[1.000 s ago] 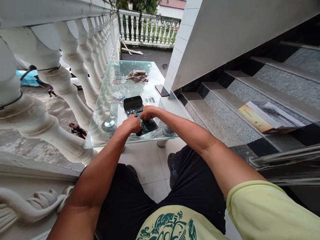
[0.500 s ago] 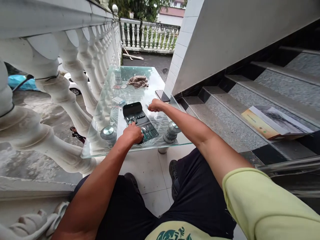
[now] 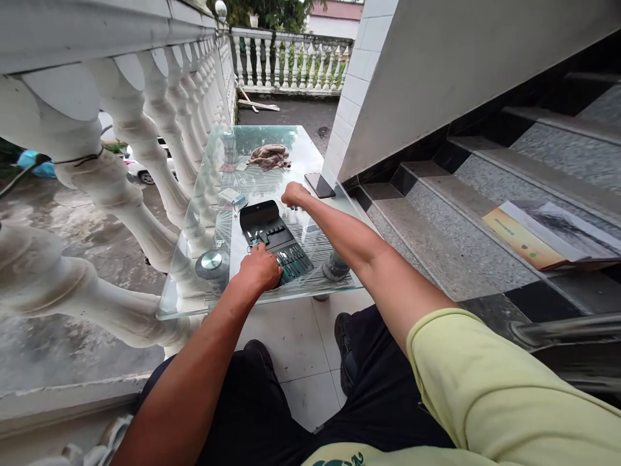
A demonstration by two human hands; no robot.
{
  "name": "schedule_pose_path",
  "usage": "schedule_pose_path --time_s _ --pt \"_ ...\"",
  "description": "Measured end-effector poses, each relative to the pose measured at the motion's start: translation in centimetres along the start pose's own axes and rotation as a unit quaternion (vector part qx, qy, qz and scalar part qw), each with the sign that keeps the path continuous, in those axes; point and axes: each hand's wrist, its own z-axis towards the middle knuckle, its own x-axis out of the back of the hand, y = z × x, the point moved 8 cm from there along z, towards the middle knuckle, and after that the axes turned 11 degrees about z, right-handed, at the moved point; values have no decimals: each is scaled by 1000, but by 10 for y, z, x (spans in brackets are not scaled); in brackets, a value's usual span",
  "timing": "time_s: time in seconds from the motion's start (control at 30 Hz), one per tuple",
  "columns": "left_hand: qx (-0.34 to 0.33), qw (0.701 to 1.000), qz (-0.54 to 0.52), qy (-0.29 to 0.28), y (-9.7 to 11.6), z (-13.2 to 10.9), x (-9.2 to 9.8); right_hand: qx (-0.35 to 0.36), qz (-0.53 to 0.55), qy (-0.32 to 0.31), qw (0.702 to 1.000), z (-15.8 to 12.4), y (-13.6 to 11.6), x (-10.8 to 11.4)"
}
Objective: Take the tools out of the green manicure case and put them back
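A black tool case lies open on the glass table, with rows of small green-tipped tools in its near half. My left hand rests on the case's near left corner, fingers curled over the tools; what they hold, if anything, is hidden. My right hand is a closed fist just past the case's far right corner, near where small parts lay. What is inside the fist cannot be seen. A dark phone lies just right of that hand.
A crumpled brown cloth and a small packet lie farther back on the table. White balusters line the left side. Granite stairs rise at the right, with a booklet on one step. My feet are under the table edge.
My right hand left the tool case and moved back and right toward the phone, staying closed. My left hand stayed on the case's near corner. The camera shifted slightly.
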Motion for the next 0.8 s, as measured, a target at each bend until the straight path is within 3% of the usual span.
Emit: schedule_pose_path --time_s 0.1,0.17,0.3,0.4,0.5,0.6,0.8 --pt "2 1000 7 -9 0 0 0 0 7 75 997 -17 16 17" --pt "7 1000 10 -17 2 -1 -1 33 32 79 996 -32 20 19" --pt "27 1000 7 -5 14 -6 -3 105 95 -12 990 -64 5 -4" --pt "34 999 9 21 34 -10 -5 144 60 -73 985 -83 -22 -27" --pt "38 999 12 18 48 -13 -10 176 17 -59 982 -89 -49 -36" --pt "50 998 15 32 49 -15 -9 203 -6 -52 978 -90 -69 -43" --pt "79 996 -2 46 34 -15 -4 231 -53 -90 967 -91 -76 -64"
